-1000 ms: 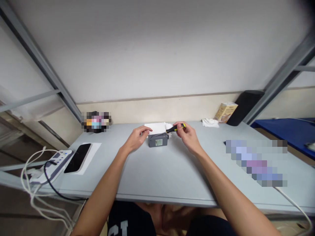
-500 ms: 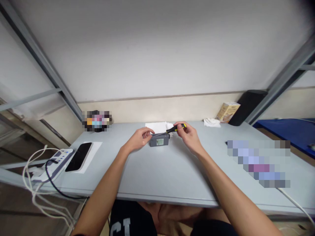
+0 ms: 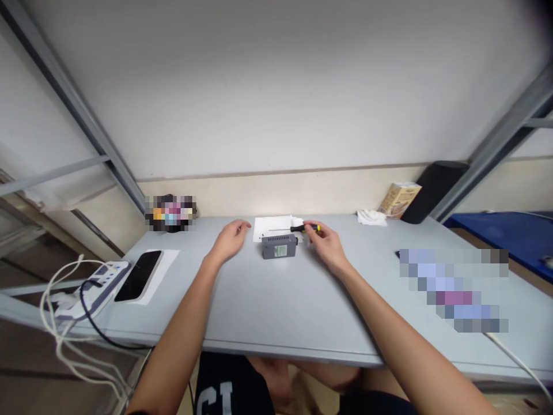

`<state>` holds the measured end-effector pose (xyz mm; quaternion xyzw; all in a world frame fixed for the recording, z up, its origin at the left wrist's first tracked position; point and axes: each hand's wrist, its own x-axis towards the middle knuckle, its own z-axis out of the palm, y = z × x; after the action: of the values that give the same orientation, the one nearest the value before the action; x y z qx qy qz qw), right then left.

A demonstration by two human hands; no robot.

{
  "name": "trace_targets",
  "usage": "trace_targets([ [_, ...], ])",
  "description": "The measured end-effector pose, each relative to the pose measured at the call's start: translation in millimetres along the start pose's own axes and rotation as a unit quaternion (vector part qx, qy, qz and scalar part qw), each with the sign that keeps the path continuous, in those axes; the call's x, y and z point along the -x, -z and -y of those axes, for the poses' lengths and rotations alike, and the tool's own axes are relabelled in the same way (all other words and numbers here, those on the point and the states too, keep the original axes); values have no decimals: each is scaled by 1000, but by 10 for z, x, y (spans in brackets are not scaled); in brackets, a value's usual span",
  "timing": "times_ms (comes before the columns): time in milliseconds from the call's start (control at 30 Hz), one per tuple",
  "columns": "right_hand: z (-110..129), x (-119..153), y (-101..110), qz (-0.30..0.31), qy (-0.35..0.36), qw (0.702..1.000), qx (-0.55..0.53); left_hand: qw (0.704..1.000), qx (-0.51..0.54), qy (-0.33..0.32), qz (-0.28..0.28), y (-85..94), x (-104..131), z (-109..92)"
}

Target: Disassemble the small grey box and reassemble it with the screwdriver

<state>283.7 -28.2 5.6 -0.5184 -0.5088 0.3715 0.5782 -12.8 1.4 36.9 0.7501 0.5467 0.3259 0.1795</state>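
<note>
A small dark grey metal box (image 3: 279, 248) with a slotted top and a pale label on its front stands on the desk. Just behind it, a screwdriver (image 3: 298, 229) with a black and yellow handle is gripped by my right hand (image 3: 326, 243). Its thin shaft points left over a white sheet of paper (image 3: 272, 221). Tiny dark bits (image 3: 261, 236) lie at the paper's near left edge, too small to name. My left hand (image 3: 231, 237) is left of the box, apart from it, fingers loosely bent and nothing visible in them.
On the left lie a phone (image 3: 140, 275) on paper and a power strip (image 3: 93, 291) with trailing cables. A crumpled tissue (image 3: 372, 217), a carton (image 3: 401, 199) and a black cylinder (image 3: 436, 190) stand back right. A wall (image 3: 259, 193) closes the desk's rear. Blurred items sit on both sides.
My left hand has let go of the box and moved left. My right hand has lowered the screwdriver from the box's top right corner to behind it, its shaft now level over the paper.
</note>
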Motion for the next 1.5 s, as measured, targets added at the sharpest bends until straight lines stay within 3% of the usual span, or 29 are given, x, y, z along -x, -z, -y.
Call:
trace_targets([
  [200,-63,52,-107,50,25,998,38,993,-94,-52,45,-102,19,103],
  [867,-131,-2,-144,88,3,996,20,990,-95,-61,80,-216,45,126],
  [1067,-55,16,-101,43,-3,999,-3,993,-86,-60,50,-198,46,80],
  [1200,-29,-25,-60,-33,-17,998,-50,994,-42,-84,-46,-193,37,-52],
  [1300,-17,-100,-2,-86,-26,988,-127,981,-3,-145,-129,-241,70,-237],
  [1400,10,-169,90,-115,-46,974,-190,967,-14,-222,-124,-352,150,-441],
  [1500,46,-203,174,-131,-57,963,-228,966,-36,-240,-85,-487,234,-573],
])
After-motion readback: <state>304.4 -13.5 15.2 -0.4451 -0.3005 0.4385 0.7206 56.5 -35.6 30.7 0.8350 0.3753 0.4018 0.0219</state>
